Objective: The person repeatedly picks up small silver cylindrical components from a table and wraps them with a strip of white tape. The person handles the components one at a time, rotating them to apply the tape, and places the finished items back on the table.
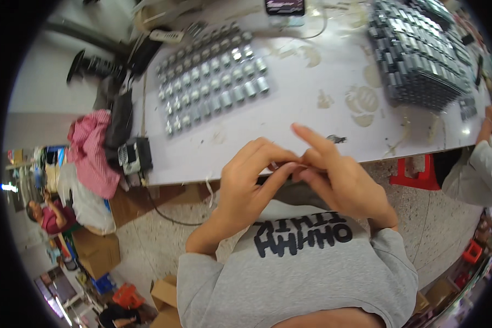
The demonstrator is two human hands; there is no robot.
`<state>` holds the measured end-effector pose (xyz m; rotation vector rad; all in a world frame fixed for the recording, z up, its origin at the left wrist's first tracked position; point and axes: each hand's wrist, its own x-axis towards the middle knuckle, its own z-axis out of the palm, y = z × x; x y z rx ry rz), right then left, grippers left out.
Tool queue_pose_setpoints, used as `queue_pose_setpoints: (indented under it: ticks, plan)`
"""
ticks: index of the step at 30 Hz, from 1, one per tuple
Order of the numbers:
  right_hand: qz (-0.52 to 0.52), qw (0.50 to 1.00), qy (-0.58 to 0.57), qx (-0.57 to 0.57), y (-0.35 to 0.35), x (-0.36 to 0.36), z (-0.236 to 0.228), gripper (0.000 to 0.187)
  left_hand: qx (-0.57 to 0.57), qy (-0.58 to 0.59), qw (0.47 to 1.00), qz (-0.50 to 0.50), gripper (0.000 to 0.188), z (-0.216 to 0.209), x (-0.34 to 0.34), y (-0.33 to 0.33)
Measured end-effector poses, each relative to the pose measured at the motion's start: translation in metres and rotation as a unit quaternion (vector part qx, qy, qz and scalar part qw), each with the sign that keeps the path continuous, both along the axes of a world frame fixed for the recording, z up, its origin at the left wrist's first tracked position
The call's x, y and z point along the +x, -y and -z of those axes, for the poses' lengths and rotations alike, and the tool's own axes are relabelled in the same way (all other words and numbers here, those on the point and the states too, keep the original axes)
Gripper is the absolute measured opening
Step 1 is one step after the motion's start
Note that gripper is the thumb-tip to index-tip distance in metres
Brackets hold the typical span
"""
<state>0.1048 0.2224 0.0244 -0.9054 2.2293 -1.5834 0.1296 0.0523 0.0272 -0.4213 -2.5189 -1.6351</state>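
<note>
My left hand point(254, 177) and my right hand point(341, 177) meet above the near edge of the white table point(300, 104). Thumbs and fingertips of both are pinched together, almost touching. Whatever lies between them is too small or too hidden to make out. The right index finger points up and away from the pinch. Beyond the left hand, several rows of small silver cylinders point(224, 98) stand on the tabletop. Nearest the right hand on the table is a small dark piece point(337, 139).
A tall stack of silver and black parts point(415, 60) fills the table's far right. At the back lies a phone point(285, 6) beside a cable. Red checked cloth point(90, 145) hangs at left. A red stool point(415, 172) and another person's arm point(489, 126) are at right.
</note>
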Motion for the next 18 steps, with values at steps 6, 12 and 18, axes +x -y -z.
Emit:
queue_pose_setpoints:
  ticks: [6,12,18]
  plan:
    - [-0.102,0.993,0.038,0.042,-0.024,-0.023,-0.007,0.045,-0.097,-0.208,0.973,0.016,0.019,-0.016,-0.005,-0.017]
    - [-0.142,0.989,0.021,-0.034,-0.06,-0.026,0.002,0.047,-0.063,-0.233,0.97,0.012,0.02,-0.024,-0.001,-0.026]
    - [-0.043,0.998,0.005,-0.046,-0.099,-0.022,-0.009,0.021,0.095,-0.261,0.96,-0.033,0.008,-0.021,-0.001,-0.046]
